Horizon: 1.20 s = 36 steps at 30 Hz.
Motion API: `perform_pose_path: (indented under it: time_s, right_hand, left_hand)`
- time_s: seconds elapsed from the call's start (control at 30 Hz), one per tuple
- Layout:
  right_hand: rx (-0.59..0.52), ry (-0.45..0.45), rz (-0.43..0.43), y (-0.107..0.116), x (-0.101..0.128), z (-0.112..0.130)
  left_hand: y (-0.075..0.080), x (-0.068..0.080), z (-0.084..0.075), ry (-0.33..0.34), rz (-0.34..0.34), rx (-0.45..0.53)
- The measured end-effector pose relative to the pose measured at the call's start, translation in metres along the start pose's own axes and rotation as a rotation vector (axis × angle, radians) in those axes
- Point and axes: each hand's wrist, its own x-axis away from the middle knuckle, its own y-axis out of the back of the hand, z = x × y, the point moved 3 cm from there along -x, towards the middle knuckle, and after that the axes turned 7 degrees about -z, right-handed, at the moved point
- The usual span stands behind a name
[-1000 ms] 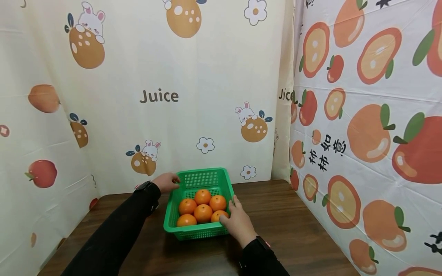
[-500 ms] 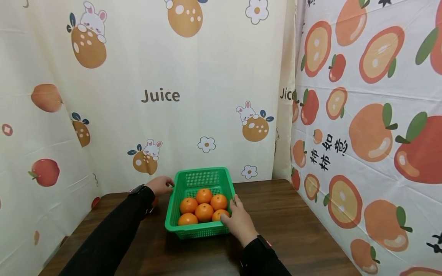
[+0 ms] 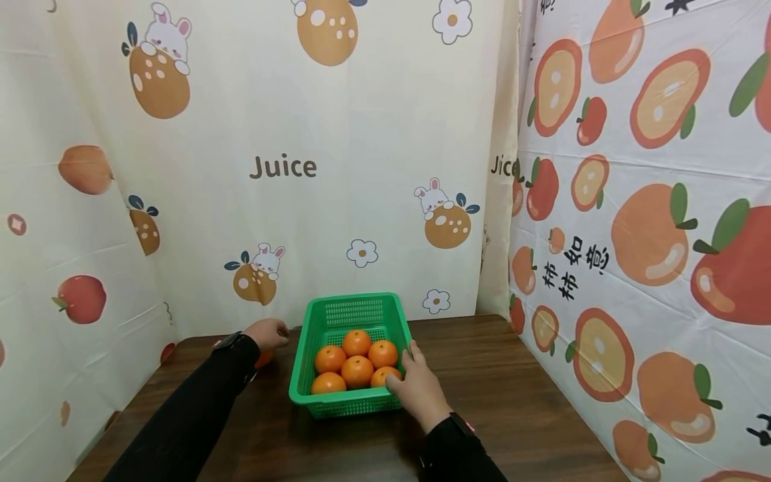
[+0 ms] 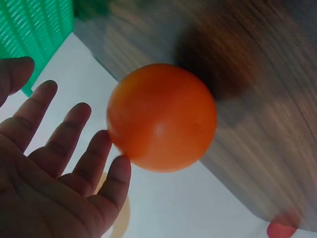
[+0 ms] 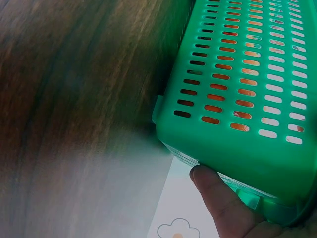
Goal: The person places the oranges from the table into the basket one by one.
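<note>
A green slotted basket (image 3: 313, 340) stands on the dark wooden table (image 3: 512, 395) and holds several oranges (image 3: 357, 370). My right hand (image 3: 405, 371) grips its near right corner, with the thumb (image 5: 214, 187) over the rim; the basket wall (image 5: 247, 79) fills the right wrist view. My left hand (image 3: 274, 331) hovers left of the basket over a loose orange (image 3: 264, 359), mostly hidden beneath it. In the left wrist view that orange (image 4: 161, 116) lies on the table at the tips of the spread, straight fingers (image 4: 74, 129), and the basket (image 4: 34, 29) shows at the top left.
Printed fruit-pattern curtains (image 3: 361, 167) close off the table at the back, left and right. The curtain on the right (image 3: 632, 234) hangs close to the table's right edge. Bare tabletop lies right of the basket and in front of it.
My left hand has let go of the basket's far left rim and moved left and down to the loose orange. The right hand and the basket have stayed put.
</note>
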Motion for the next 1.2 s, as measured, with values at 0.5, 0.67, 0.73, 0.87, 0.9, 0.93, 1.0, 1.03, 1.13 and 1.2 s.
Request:
perform_pose_path:
  time_s: [0.5, 0.67, 0.73, 0.87, 0.9, 0.93, 1.0, 1.03, 1.13, 1.2]
  right_hand:
    - [-0.01, 0.003, 0.016, -0.001, 0.004, 0.003]
    - [-0.011, -0.002, 0.02, -0.001, 0.005, 0.005]
    - [-0.011, -0.003, 0.019, 0.0, 0.005, 0.007]
    - [-0.007, -0.006, 0.013, 0.002, 0.004, 0.008]
    - [-0.007, -0.004, 0.013, 0.002, 0.004, 0.009]
    - [-0.003, -0.008, 0.013, 0.002, 0.003, 0.008]
    - [0.001, -0.004, 0.014, 0.001, 0.003, 0.008]
    - [0.004, 0.002, 0.011, 0.001, 0.003, 0.007]
    - [0.015, 0.022, -0.001, 0.002, 0.003, 0.006]
    - [0.02, 0.034, -0.009, 0.002, 0.003, 0.005]
  left_hand:
    - [-0.004, 0.008, 0.024, 0.013, -0.057, -0.112]
    - [-0.004, 0.011, 0.032, 0.038, -0.022, -0.142]
    - [-0.005, 0.011, 0.036, 0.06, -0.015, -0.143]
    - [-0.008, 0.014, 0.043, 0.096, 0.033, -0.135]
    - [-0.01, 0.015, 0.044, 0.107, 0.055, -0.118]
    - [-0.012, 0.017, 0.045, 0.117, 0.074, -0.102]
    - [-0.015, 0.02, 0.046, 0.139, 0.108, -0.066]
    - [-0.015, 0.021, 0.045, 0.131, 0.112, -0.061]
    - [-0.015, 0.024, 0.041, 0.138, 0.088, -0.064]
    - [-0.015, 0.026, 0.039, 0.144, 0.078, -0.063]
